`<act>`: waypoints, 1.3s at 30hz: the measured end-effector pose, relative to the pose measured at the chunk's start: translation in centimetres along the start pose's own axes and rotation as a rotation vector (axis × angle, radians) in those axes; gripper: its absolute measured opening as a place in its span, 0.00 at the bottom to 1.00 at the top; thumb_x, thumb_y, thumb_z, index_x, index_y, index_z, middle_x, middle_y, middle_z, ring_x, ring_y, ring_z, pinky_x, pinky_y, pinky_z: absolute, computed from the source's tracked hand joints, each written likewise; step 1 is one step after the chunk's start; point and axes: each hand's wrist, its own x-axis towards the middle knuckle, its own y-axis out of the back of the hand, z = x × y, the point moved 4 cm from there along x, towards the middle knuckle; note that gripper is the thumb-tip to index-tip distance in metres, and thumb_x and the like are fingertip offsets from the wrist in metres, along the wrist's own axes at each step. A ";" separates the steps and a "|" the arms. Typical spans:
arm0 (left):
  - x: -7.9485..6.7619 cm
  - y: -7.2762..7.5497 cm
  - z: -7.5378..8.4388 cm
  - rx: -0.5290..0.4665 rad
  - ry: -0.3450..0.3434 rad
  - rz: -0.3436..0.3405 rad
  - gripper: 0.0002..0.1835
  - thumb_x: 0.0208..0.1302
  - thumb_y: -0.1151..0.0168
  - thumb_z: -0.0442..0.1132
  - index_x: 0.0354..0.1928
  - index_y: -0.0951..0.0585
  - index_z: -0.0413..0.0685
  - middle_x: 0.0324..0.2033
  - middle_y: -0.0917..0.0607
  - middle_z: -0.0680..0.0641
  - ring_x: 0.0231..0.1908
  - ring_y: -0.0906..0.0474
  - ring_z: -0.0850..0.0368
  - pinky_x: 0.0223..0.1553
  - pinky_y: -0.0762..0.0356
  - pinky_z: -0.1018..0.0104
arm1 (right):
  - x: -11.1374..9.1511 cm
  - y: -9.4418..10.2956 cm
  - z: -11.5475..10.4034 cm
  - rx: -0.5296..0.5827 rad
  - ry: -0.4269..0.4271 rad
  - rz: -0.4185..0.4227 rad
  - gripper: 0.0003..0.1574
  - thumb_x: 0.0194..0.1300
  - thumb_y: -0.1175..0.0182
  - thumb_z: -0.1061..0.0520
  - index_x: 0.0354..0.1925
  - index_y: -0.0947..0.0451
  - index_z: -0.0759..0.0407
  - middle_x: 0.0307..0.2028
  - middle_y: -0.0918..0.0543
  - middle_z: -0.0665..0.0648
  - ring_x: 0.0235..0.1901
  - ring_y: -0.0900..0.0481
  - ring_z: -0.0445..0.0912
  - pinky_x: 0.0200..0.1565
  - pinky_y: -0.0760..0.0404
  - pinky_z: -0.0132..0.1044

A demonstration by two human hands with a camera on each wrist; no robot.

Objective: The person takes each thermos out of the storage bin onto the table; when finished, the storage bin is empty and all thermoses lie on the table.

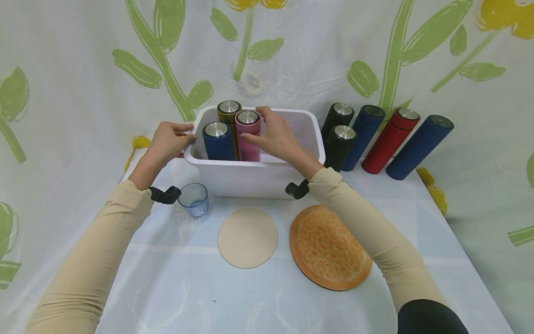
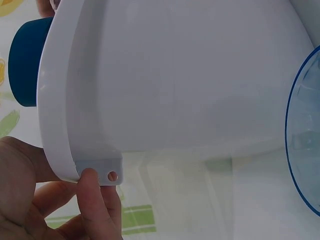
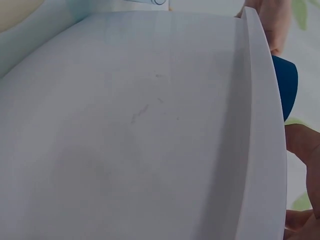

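Note:
At the left end of a white plastic bin (image 1: 250,180), my left hand (image 1: 168,139) pinches the corner tab (image 2: 114,170) under the rim. Three thermos bottles stand upright inside the bin: a blue one (image 1: 218,144), an olive-gold one (image 1: 229,111) and a pink one (image 1: 248,132). My right hand (image 1: 276,134) reaches over the rim and holds the pink thermos near its top, thumb in front and a finger behind the lid. The wall hides the bottles' lower parts. In the right wrist view, the rim (image 3: 265,150) covers part of the right hand.
Right of the bin stand two black thermoses (image 1: 340,144), two blue ones (image 1: 419,146) and a red one (image 1: 390,141). A blue glass tumbler (image 1: 193,200) is near my left wrist. In front lie a pale round board (image 1: 247,239) and a brown round bread-like mat (image 1: 329,248).

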 end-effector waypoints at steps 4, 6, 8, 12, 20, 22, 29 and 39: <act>0.1 -0.1 -0.1 -0.001 0.004 0.002 0.27 0.74 0.42 0.41 0.71 0.31 0.42 0.60 0.25 0.30 0.49 0.24 0.38 0.31 0.18 0.73 | 0.3 -0.2 -0.1 -0.002 0.018 0.007 0.48 0.60 0.28 0.45 0.69 0.37 0.64 0.63 0.25 0.61 0.60 0.27 0.52 0.60 0.27 0.42; 0.1 -0.1 -0.1 -0.001 0.006 0.003 0.27 0.74 0.42 0.41 0.71 0.31 0.42 0.60 0.25 0.30 0.49 0.24 0.38 0.31 0.18 0.72 | 0.5 -0.3 -0.1 0.000 0.020 0.003 0.49 0.60 0.28 0.46 0.69 0.37 0.65 0.62 0.24 0.61 0.59 0.26 0.52 0.59 0.26 0.41; 0.1 0.0 -0.1 0.001 -0.002 0.005 0.27 0.74 0.42 0.40 0.71 0.31 0.41 0.59 0.25 0.30 0.49 0.24 0.39 0.30 0.18 0.73 | 0.7 -0.4 -0.1 -0.004 0.016 -0.004 0.48 0.60 0.28 0.46 0.69 0.37 0.65 0.60 0.23 0.61 0.58 0.25 0.52 0.59 0.26 0.41; 0.1 -0.1 0.0 0.009 -0.022 0.006 0.27 0.74 0.43 0.40 0.71 0.31 0.39 0.58 0.23 0.30 0.47 0.23 0.39 0.29 0.19 0.73 | 1.0 -0.8 0.1 -0.009 0.008 -0.017 0.49 0.61 0.28 0.46 0.69 0.39 0.65 0.59 0.22 0.61 0.57 0.24 0.52 0.58 0.26 0.41; 0.2 -0.1 -0.3 0.011 -0.018 0.002 0.27 0.74 0.43 0.41 0.71 0.31 0.40 0.58 0.23 0.30 0.46 0.23 0.40 0.29 0.19 0.74 | 2.2 -1.7 -0.1 -0.053 -0.031 -0.085 0.55 0.61 0.29 0.42 0.72 0.45 0.65 0.60 0.25 0.61 0.59 0.26 0.52 0.60 0.26 0.41; 0.3 -0.2 -0.4 0.011 -0.012 0.001 0.27 0.74 0.43 0.41 0.71 0.31 0.41 0.59 0.24 0.30 0.46 0.23 0.40 0.29 0.19 0.74 | 2.5 -1.9 -0.1 -0.063 -0.046 -0.099 0.56 0.60 0.29 0.41 0.72 0.46 0.65 0.59 0.25 0.61 0.59 0.27 0.52 0.60 0.27 0.41; 0.3 0.0 -0.3 0.018 -0.017 0.005 0.27 0.74 0.43 0.41 0.71 0.31 0.41 0.58 0.23 0.30 0.46 0.22 0.39 0.29 0.19 0.73 | 3.0 -2.1 0.1 -0.065 -0.061 -0.094 0.59 0.61 0.29 0.41 0.74 0.49 0.66 0.60 0.27 0.63 0.61 0.28 0.53 0.62 0.28 0.41; 0.2 0.0 -0.2 0.008 -0.020 0.004 0.27 0.74 0.43 0.41 0.71 0.31 0.41 0.59 0.24 0.30 0.47 0.23 0.39 0.29 0.19 0.74 | 3.5 -2.4 0.2 -0.065 -0.051 -0.082 0.61 0.61 0.29 0.42 0.75 0.51 0.68 0.63 0.27 0.65 0.63 0.29 0.55 0.64 0.30 0.41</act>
